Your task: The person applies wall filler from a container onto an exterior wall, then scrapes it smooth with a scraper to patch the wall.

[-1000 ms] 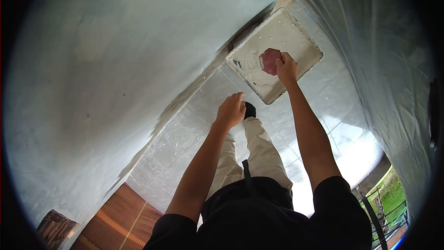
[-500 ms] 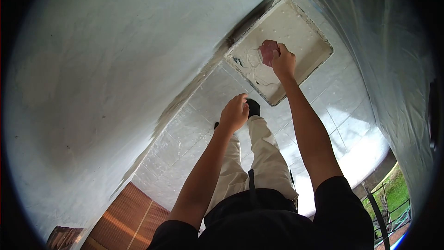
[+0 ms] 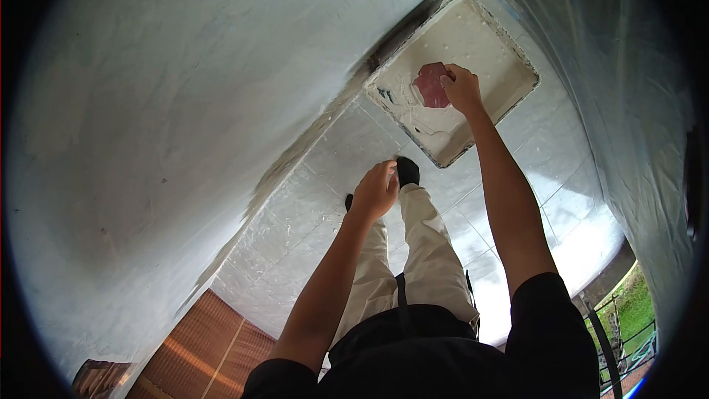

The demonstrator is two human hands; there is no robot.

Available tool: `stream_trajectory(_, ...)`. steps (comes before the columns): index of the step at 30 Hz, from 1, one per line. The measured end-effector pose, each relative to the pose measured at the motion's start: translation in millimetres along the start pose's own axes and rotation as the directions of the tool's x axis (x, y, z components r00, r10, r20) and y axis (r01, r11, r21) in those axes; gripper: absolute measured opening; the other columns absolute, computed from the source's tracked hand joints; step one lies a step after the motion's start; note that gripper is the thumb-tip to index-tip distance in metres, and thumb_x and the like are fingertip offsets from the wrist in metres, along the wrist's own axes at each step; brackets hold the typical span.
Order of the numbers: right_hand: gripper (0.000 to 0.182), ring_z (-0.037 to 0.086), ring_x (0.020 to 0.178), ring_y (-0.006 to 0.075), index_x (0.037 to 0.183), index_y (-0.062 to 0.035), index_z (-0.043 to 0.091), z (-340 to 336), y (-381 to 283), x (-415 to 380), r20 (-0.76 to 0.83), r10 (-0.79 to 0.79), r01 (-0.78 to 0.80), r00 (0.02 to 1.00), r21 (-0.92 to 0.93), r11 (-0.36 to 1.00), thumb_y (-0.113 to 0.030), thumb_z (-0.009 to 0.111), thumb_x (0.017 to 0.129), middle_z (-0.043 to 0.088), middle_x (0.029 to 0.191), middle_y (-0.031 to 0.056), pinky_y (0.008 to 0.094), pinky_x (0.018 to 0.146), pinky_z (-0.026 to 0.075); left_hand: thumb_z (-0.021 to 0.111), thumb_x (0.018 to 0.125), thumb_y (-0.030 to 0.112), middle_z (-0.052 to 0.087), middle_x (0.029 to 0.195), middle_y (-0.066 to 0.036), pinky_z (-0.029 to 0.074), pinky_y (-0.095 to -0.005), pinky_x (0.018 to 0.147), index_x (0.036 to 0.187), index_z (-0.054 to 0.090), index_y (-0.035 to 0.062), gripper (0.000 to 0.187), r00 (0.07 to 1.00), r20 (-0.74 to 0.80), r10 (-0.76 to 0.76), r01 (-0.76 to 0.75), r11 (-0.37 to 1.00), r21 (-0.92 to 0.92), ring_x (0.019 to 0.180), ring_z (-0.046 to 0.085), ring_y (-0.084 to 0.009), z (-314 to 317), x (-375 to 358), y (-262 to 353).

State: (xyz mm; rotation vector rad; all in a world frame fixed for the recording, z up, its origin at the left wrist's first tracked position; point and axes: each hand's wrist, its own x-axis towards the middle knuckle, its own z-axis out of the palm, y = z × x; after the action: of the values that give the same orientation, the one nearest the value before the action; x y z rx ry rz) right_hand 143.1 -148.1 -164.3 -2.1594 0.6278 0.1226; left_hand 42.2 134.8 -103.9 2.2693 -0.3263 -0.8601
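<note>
My right hand point(image 3: 463, 89) grips a flat, angular reddish scraper point(image 3: 431, 86) by its right side, thumb on top. Under the scraper, a smear of wet whitish putty point(image 3: 402, 100) lies at the left end of a shallow rectangular tray point(image 3: 452, 149) with crusted edges. Lower and to the left, my left hand point(image 3: 377, 191) hangs over the floor in front of my shoe. Its fingers are loosely bent, and nothing shows in them.
A grey-white plastered wall point(image 3: 162, 118) fills the left side. Pale tiles point(image 3: 317, 177) cover the floor under the tray and my feet. Translucent plastic sheeting point(image 3: 591, 81) hangs at the right. A brown ribbed surface point(image 3: 199, 347) is at lower left.
My right hand and the scraper have shifted slightly right, and the scraper's flat face shows more. The left hand is a little lower in view. The view itself has moved slightly.
</note>
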Motion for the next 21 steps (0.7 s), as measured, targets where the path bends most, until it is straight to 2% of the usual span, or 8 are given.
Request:
stream_trajectory(4, 0.027, 0.072, 0.086, 0.0237, 0.110, -0.0010, 0.070, -4, 2, -5, 0.090, 0.084, -0.095, 0.992, 0.134, 0.986, -0.012, 0.064, 0.085, 0.074, 0.094, 0.0149, 0.0343, 0.081, 0.055, 0.057, 0.094, 0.014, 0.065, 0.118, -0.015, 0.049, -0.0447, 0.094, 0.126, 0.053, 0.0059, 0.033, 0.998, 0.035, -0.050, 0.052, 0.998, -0.030, 0.111, 0.062, -0.0350, -5, -7, -4)
stream_trajectory(6, 0.026, 0.070, 0.082, 0.0162, 0.110, 0.0019, 0.069, -3, 9, -8, 0.178, 0.125, -0.184, 0.976, 0.373, 0.909, -0.010, 0.063, 0.088, 0.074, 0.091, 0.0102, 0.0295, 0.076, 0.054, 0.056, 0.094, 0.014, 0.065, 0.118, -0.016, 0.048, -0.0445, 0.094, 0.126, 0.053, 0.0058, 0.033, 0.998, 0.023, -0.055, 0.056, 0.997, -0.047, 0.111, 0.062, -0.0349, -8, -10, -1)
stream_trajectory(7, 0.026, 0.070, 0.082, 0.0162, 0.110, 0.0019, 0.069, -4, 9, -11, 0.173, 0.113, -0.171, 0.978, 0.373, 0.912, -0.010, 0.063, 0.088, 0.074, 0.091, 0.0102, 0.0295, 0.076, 0.054, 0.056, 0.095, 0.014, 0.064, 0.119, -0.016, 0.048, -0.0444, 0.094, 0.126, 0.053, 0.0058, 0.033, 0.998, 0.017, -0.064, 0.065, 0.996, -0.064, 0.111, 0.061, -0.0349, -11, -12, 1)
stream_trajectory(9, 0.024, 0.066, 0.083, 0.0144, 0.113, 0.0023, 0.066, -12, -2, -23, 0.251, 0.190, -0.311, 0.949, 0.653, 0.691, -0.008, 0.062, 0.091, 0.070, 0.093, 0.0059, 0.0300, 0.072, 0.053, 0.057, 0.094, 0.011, 0.065, 0.117, -0.017, 0.051, -0.0422, 0.090, 0.126, 0.054, 0.0046, 0.033, 0.999, -0.048, -0.007, 0.004, 0.998, -0.064, 0.105, 0.064, -0.0337, -14, -15, 1)
stream_trajectory(10, 0.024, 0.066, 0.083, 0.0144, 0.113, 0.0023, 0.066, -19, -9, -30, 0.242, 0.168, -0.289, 0.956, 0.653, 0.700, -0.008, 0.062, 0.091, 0.070, 0.093, 0.0059, 0.0300, 0.072, 0.053, 0.058, 0.094, 0.008, 0.066, 0.116, -0.018, 0.053, -0.0400, 0.086, 0.126, 0.054, 0.0035, 0.033, 0.993, -0.105, 0.045, -0.051, 0.997, -0.059, 0.099, 0.067, -0.0326, -16, -16, 2)
stream_trajectory(12, 0.022, 0.064, 0.091, 0.0153, 0.115, -0.0033, 0.061, -36, -32, -45, 0.346, 0.193, -0.396, 0.918, 0.768, 0.503, -0.009, 0.063, 0.094, 0.066, 0.101, 0.0044, 0.0331, 0.082, 0.053, 0.058, 0.094, 0.008, 0.065, 0.117, -0.018, 0.053, -0.0398, 0.085, 0.126, 0.054, 0.0035, 0.033, 0.986, -0.152, 0.068, -0.082, 0.993, -0.087, 0.099, 0.067, -0.0325, -31, -19, 18)
stream_trajectory(18, 0.024, 0.064, 0.104, 0.0195, 0.118, -0.0010, 0.054, -82, -130, -95, 0.310, -0.094, -0.288, 0.946, 0.938, 0.193, -0.007, 0.060, 0.096, 0.064, 0.115, 0.0108, 0.0359, 0.093, 0.054, 0.056, 0.092, 0.005, 0.064, 0.119, -0.017, 0.052, -0.0362, 0.075, 0.130, 0.052, 0.0039, 0.038, 0.937, -0.312, 0.157, -0.217, 0.962, -0.166, 0.102, 0.067, -0.0287, -101, -45, 81)
stream_trajectory(21, 0.027, 0.063, 0.110, 0.0201, 0.121, -0.0024, 0.054, -113, -211, -128, 0.260, -0.279, -0.239, 0.924, 0.965, 0.108, -0.005, 0.060, 0.095, 0.063, 0.120, 0.0095, 0.0357, 0.097, 0.052, 0.058, 0.092, 0.006, 0.064, 0.119, -0.016, 0.051, -0.0376, 0.087, 0.129, 0.052, 0.0037, 0.038, 0.859, -0.445, 0.254, -0.341, 0.932, -0.126, 0.101, 0.066, -0.0284, -141, -69, 111)
